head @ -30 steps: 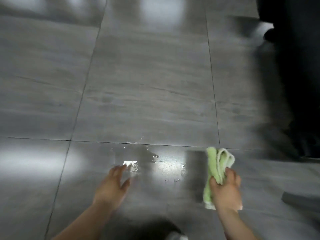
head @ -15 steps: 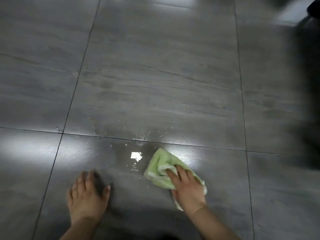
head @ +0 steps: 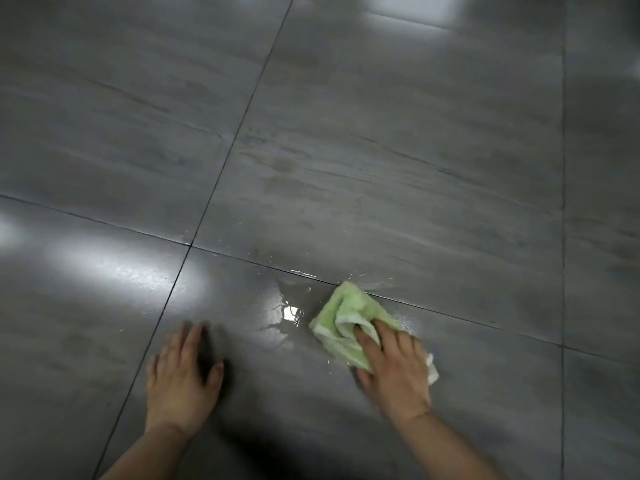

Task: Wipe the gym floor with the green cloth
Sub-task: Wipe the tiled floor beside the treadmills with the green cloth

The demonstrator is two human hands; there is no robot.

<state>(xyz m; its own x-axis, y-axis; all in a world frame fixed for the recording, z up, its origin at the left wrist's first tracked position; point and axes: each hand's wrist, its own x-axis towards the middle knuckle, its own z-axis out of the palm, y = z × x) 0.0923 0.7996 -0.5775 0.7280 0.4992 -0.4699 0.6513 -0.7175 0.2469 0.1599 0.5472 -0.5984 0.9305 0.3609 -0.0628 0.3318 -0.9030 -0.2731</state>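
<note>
A crumpled green cloth (head: 346,320) lies on the grey tiled floor (head: 381,168), just below a grout line. My right hand (head: 394,368) presses down on its near half, fingers spread over the folds. A small puddle of water (head: 287,310) glints on the tile directly left of the cloth, with fine droplets along the grout line above it. My left hand (head: 181,379) rests flat on the floor further left, palm down, fingers apart, holding nothing.
Large glossy grey tiles with dark grout lines fill the whole view. Bright light reflections sit at the left (head: 114,271) and at the top right (head: 412,8). A dark shadow falls over the tile between my forearms.
One second ago my right hand held the cloth lifted; it then came down onto the floor by the puddle. My left hand went from hovering to flat on the tile.
</note>
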